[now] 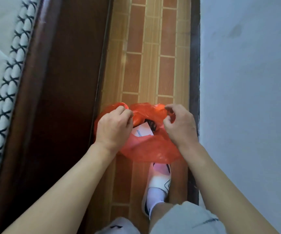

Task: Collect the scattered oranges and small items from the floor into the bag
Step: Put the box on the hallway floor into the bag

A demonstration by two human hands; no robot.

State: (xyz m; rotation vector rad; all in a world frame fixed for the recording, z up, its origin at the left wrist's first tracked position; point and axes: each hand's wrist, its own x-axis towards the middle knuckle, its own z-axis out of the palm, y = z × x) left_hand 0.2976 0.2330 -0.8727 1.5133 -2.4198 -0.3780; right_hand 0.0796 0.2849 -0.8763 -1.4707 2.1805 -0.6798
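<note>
**Both my hands on the orange bag's handles**

I am standing in the narrow strip of floor [151, 53] between the dark wooden bed frame [65, 81] on my left and the pale wall [248, 81] on my right, looking straight down. The orange plastic bag [146, 149] hangs in front of me, above the patterned floor and just ahead of my white shoe [158, 181].

My left hand [114, 127] has its fingers curled round the bag's left handle loop [119, 105], which sticks up past my knuckles. My right hand [178, 125] pinches the right handle between bent fingers and thumb, so both hands are closed on the plastic and hold the mouth of the bag apart.

Through that opening I can see a white box with blue lettering [143, 130] lying inside, and next to it a dark item [151, 124]; the picture is too soft there for me to say what the dark one is. Any fruit in the bag is hidden under the plastic and my hands.

At the far left, the quilted mattress edge [6, 78] sits on top of the bed frame.
</note>
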